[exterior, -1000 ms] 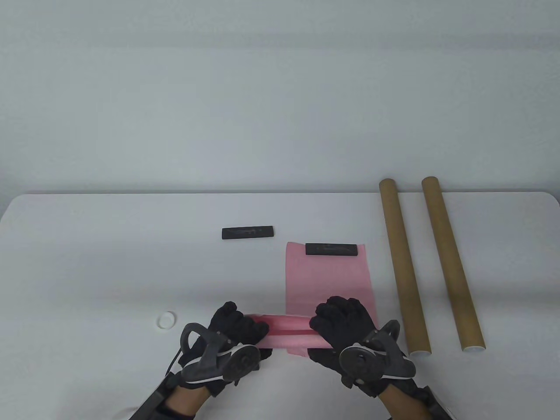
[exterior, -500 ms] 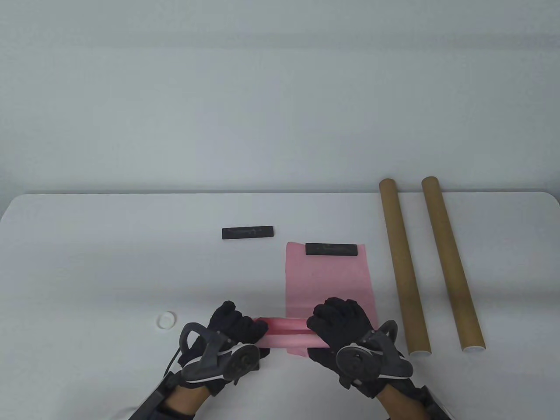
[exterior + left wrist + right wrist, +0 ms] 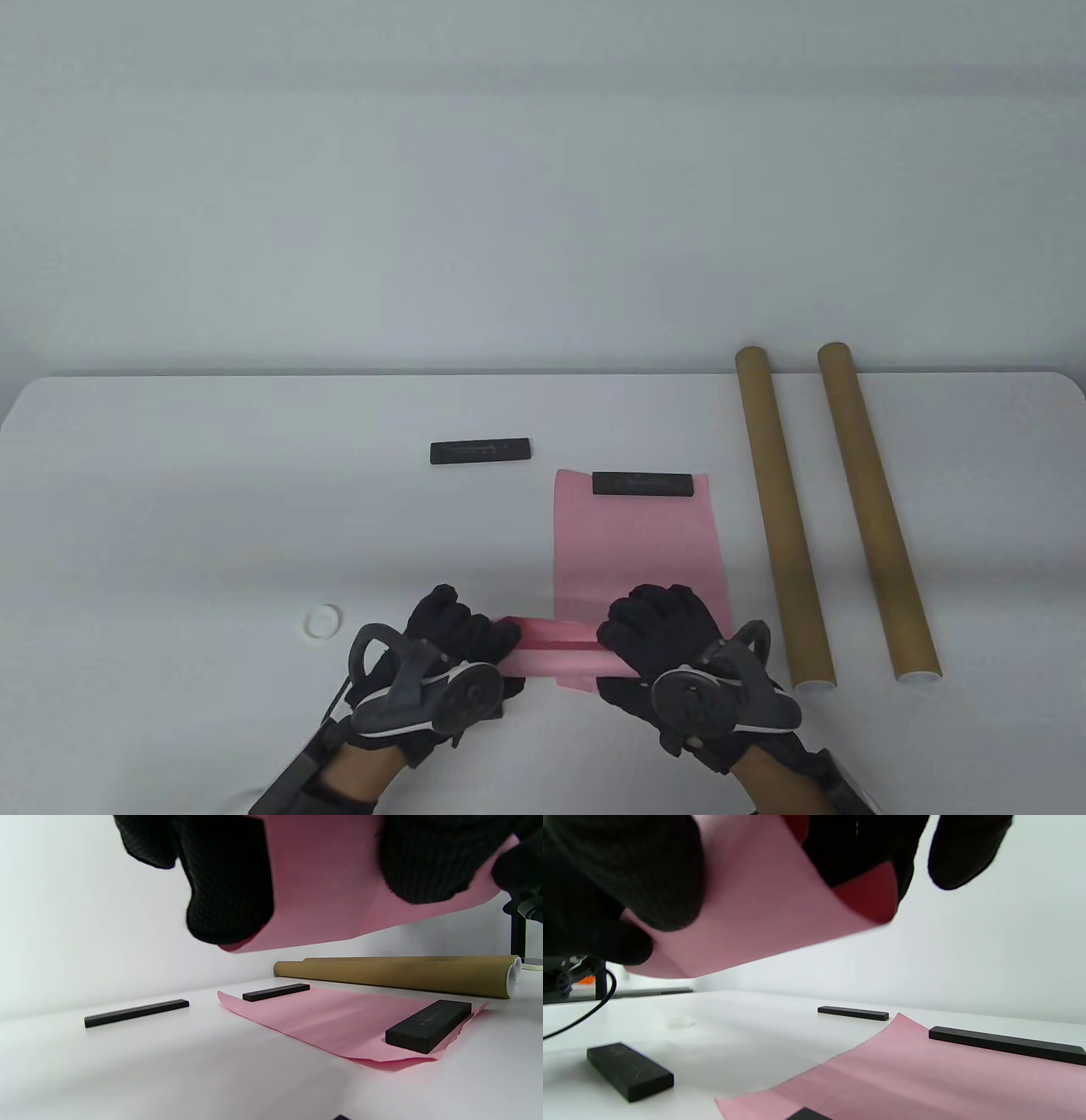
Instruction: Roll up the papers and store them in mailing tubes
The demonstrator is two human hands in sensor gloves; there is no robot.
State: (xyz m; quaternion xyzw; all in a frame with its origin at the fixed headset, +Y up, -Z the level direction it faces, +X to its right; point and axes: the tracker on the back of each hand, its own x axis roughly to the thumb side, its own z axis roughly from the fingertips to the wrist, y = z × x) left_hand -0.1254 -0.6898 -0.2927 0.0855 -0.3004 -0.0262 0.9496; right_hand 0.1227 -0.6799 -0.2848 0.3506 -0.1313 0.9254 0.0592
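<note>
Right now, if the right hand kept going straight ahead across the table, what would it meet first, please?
The right hand, which grips a paper roll, would first pass over the flat pink sheet, then probably meet the black bar weighing down its far edge; height is unclear.

Roll ends hidden under gloves

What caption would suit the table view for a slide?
Two gloved hands, left and right, roll a pink paper sheet beside two brown cardboard mailing tubes.
</note>
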